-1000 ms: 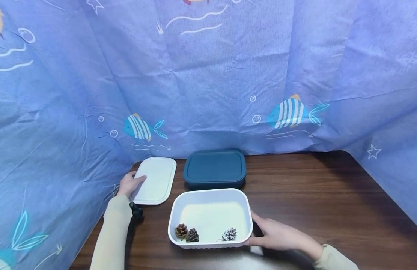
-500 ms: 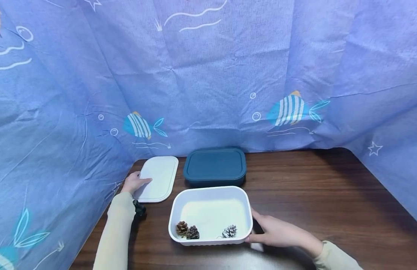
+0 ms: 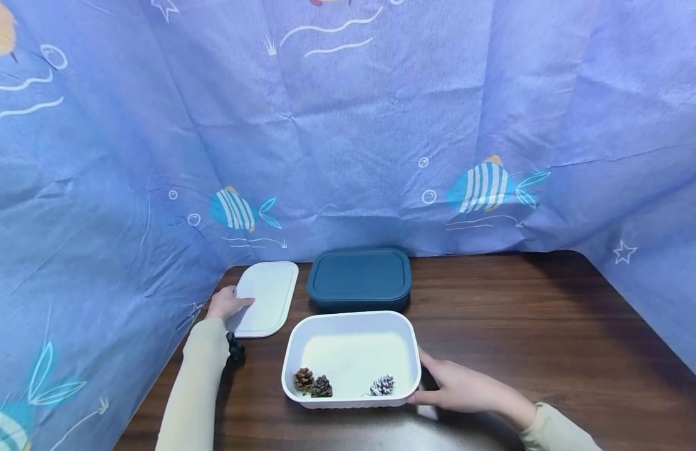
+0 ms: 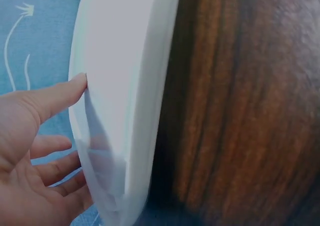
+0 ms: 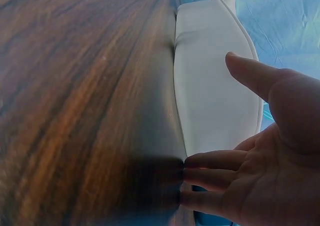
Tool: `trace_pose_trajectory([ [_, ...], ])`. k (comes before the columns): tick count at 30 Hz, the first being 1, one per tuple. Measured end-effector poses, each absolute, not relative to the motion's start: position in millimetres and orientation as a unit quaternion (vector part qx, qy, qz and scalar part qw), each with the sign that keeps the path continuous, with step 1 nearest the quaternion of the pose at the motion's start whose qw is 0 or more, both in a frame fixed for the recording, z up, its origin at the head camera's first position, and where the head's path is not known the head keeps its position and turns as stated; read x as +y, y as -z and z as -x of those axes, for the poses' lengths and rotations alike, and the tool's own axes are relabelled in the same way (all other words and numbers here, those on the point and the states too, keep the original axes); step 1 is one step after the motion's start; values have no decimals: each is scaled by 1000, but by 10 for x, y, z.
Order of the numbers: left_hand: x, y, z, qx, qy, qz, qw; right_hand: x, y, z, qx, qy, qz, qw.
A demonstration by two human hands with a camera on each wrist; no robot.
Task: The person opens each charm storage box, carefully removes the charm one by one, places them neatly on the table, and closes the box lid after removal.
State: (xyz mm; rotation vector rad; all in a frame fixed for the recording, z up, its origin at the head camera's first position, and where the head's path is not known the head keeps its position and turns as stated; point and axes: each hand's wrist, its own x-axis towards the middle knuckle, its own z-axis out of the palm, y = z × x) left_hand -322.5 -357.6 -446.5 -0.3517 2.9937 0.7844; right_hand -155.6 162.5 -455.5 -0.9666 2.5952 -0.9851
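At the table's left edge a white lid (image 3: pixel 265 300) lies flat. My left hand (image 3: pixel 227 303) touches its left side, thumb over the top and the other fingers at the rim. The left wrist view shows these fingers (image 4: pixel 60 167) loosely spread. In the front middle stands a white rectangular box (image 3: pixel 350 322) without a lid. Three pine cones lie inside: a brown one (image 3: pixel 304 379), a dark one (image 3: pixel 322 386) beside it, and a white-tipped one (image 3: pixel 383 384) to the right. My right hand (image 3: pixel 460 385) rests against the box's right side, its thumb and fingers extended.
A dark blue lidded box (image 3: pixel 360 280) stands behind the white box, to the right of the lid. A blue fish-print cloth (image 3: pixel 370 156) hangs along the back and left sides of the wooden table (image 3: pixel 522 319).
Over the last second the lid and my left hand have shifted slightly to the right. The white box, the pine cones and my right hand have stayed in place.
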Motion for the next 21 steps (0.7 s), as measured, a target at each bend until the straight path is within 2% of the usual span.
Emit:
trace_pose_trajectory([
  [12, -3540, 4513, 3182, 972, -211, 99, -1, 1635, 4547, 1539, 879, 331, 329, 99],
  [21, -3525, 4507, 3133, 969, -230, 89, -33, 1631, 4559, 1527, 878, 333, 331, 97],
])
